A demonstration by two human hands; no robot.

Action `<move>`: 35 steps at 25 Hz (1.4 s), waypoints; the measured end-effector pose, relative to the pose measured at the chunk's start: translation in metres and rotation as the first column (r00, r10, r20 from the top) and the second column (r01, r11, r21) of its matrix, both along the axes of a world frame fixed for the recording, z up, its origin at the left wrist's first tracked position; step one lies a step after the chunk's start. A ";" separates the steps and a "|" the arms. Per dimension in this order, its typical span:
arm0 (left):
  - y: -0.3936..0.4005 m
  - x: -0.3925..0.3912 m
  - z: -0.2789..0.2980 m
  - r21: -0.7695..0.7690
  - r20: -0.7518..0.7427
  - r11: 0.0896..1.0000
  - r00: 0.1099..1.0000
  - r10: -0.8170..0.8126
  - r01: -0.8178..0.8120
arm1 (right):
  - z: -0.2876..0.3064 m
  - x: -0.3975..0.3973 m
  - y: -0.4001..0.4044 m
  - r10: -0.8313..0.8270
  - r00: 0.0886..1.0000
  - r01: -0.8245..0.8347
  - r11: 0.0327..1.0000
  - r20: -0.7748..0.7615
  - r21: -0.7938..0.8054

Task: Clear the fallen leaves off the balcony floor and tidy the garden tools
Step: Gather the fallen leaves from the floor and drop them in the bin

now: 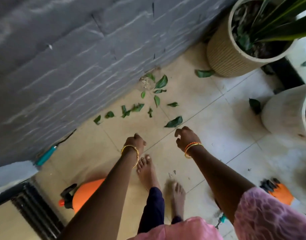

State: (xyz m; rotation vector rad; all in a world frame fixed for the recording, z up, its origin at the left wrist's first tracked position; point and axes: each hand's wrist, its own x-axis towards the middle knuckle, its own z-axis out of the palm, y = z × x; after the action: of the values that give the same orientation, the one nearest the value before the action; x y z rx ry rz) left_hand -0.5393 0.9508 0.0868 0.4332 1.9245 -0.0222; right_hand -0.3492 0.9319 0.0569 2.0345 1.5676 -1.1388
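Observation:
Several green fallen leaves [140, 104] lie scattered on the beige tiled floor [209, 122] along the base of the grey stone wall [62, 58]. One large leaf [174, 122] rests just beyond my hands. My left hand [135, 142] hangs with its fingers curled in and holds nothing. My right hand [186, 138] is loosely open, fingers bent, also holding nothing. A tool with a teal handle [47, 155] lies against the wall at the left. An orange sprayer [87, 190] stands by my left arm. Orange and black gloves [278, 191] lie at the right.
A ribbed tan plant pot [223, 54] stands at the back right with a leaf [204, 73] at its foot. A white pot [285, 111] is at the right edge, a dark leaf [255, 105] beside it. A dark floor grate [36, 210] is at the lower left. My bare feet [146, 172] stand below my hands.

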 end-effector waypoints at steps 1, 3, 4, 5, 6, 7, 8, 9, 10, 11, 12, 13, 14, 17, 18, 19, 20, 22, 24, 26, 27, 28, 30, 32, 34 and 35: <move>0.001 0.005 -0.011 -0.022 0.045 0.999 0.999 -0.027 0.028 | -0.012 0.006 0.003 -0.009 1.000 0.009 1.000 0.013 -0.024; 0.000 0.011 -0.036 -0.012 0.063 1.000 0.998 -0.024 0.025 | -0.040 0.014 0.004 0.046 0.999 -0.044 0.995 0.022 -0.086; -0.002 0.013 -0.049 -0.005 0.076 1.000 0.997 0.008 -0.008 | -0.056 0.017 0.004 0.111 0.994 -0.109 0.988 0.013 -0.110; -0.003 0.014 -0.061 0.007 0.089 1.000 0.996 0.028 -0.028 | -0.073 0.018 0.003 0.177 0.984 -0.177 0.978 -0.009 -0.114; -0.002 0.017 -0.071 0.011 0.103 0.999 0.994 0.031 -0.032 | -0.091 0.019 0.006 0.232 0.972 -0.234 0.968 -0.037 -0.089; -0.001 0.020 -0.079 0.001 0.124 1.000 0.992 0.005 -0.006 | -0.107 0.018 0.007 0.267 0.962 -0.270 0.961 -0.063 -0.055; -0.001 0.022 -0.090 -0.019 0.130 0.999 0.991 -0.043 0.046 | -0.124 0.017 0.007 0.273 0.959 -0.275 0.961 -0.078 -0.020; -0.001 0.023 -0.099 -0.034 0.128 0.994 0.987 -0.100 0.105 | -0.138 0.015 0.006 0.254 0.964 -0.254 0.967 -0.081 0.017; -0.003 0.024 -0.106 -0.054 0.125 0.988 0.983 -0.138 0.145 | -0.149 0.012 0.003 0.218 0.973 -0.214 0.975 -0.073 0.067; -0.004 0.025 -0.114 -0.065 0.125 0.986 0.982 -0.144 0.153 | -0.158 0.009 -0.001 0.180 0.982 -0.171 0.975 -0.054 0.146; -0.006 0.025 -0.121 -0.069 0.122 0.987 0.983 -0.136 0.145 | -0.165 0.008 -0.005 0.146 0.989 -0.136 0.961 -0.025 0.240; -0.009 0.026 -0.127 -0.078 0.106 0.988 0.986 -0.127 0.135 | -0.170 0.008 -0.009 0.122 0.992 -0.114 0.945 -0.007 0.308; -0.012 0.026 -0.130 -0.082 0.082 0.988 0.989 -0.125 0.132 | -0.174 0.009 -0.011 0.112 0.994 -0.100 0.931 -0.013 0.350; -0.021 0.030 -0.126 -0.070 0.045 0.996 0.997 -0.058 0.061 | -0.170 0.010 -0.018 0.071 0.988 -0.012 0.919 -0.134 0.395; -0.023 0.032 -0.122 -0.053 0.046 0.998 0.999 -0.020 0.023 | -0.162 0.008 -0.017 0.021 0.979 0.061 0.919 -0.204 0.390; -0.023 0.035 -0.118 -0.036 0.051 0.999 0.999 -0.006 0.008 | -0.150 0.004 -0.017 -0.049 0.957 0.157 0.917 -0.285 0.367; -0.021 0.039 -0.113 -0.025 0.063 1.000 0.998 -0.013 0.015 | -0.135 -0.003 -0.017 -0.133 0.918 0.263 0.909 -0.373 0.322; -0.015 0.048 -0.100 -0.018 0.100 0.998 0.993 -0.062 0.064 | -0.102 -0.018 -0.014 -0.341 0.778 0.457 0.883 -0.527 0.104; -0.009 0.056 -0.092 0.019 0.134 0.992 0.982 -0.130 0.128 | -0.077 -0.030 -0.007 -0.526 0.575 0.563 0.810 -0.627 -0.163; -0.005 0.061 -0.093 0.070 0.075 0.991 0.990 -0.117 0.112 | -0.070 -0.035 0.004 -0.649 0.416 0.601 0.722 -0.637 -0.343; -0.002 0.061 -0.092 0.083 0.019 0.994 0.997 -0.070 0.068 | -0.072 -0.034 0.011 -0.691 0.377 0.625 0.682 -0.617 -0.381; 0.000 0.059 -0.093 0.099 -0.039 0.995 0.999 -0.021 0.025 | -0.078 -0.032 0.019 -0.688 0.417 0.665 0.676 -0.594 -0.317; 0.004 0.051 -0.106 0.088 -0.121 0.996 0.993 0.015 -0.005 | -0.102 -0.020 0.036 -0.564 0.672 0.658 0.752 -0.481 0.039; 0.005 0.038 -0.119 0.034 -0.124 0.998 0.991 0.050 -0.047 | -0.128 -0.003 0.058 -0.371 0.886 0.446 0.845 -0.276 0.295; 0.005 0.026 -0.138 -0.035 -0.060 0.992 0.991 0.117 -0.119 | -0.153 0.009 0.076 -0.183 0.971 0.225 0.913 -0.152 0.341; 0.006 0.023 -0.142 -0.058 -0.032 0.985 0.986 0.161 -0.163 | -0.163 0.012 0.081 -0.102 0.989 0.135 0.925 -0.109 0.355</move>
State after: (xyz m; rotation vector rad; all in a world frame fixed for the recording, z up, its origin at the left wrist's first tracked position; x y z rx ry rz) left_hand -0.5166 0.9566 -0.0551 0.2358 1.9750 0.0198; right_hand -0.3375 1.0126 -0.1064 2.3708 1.8334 -1.0555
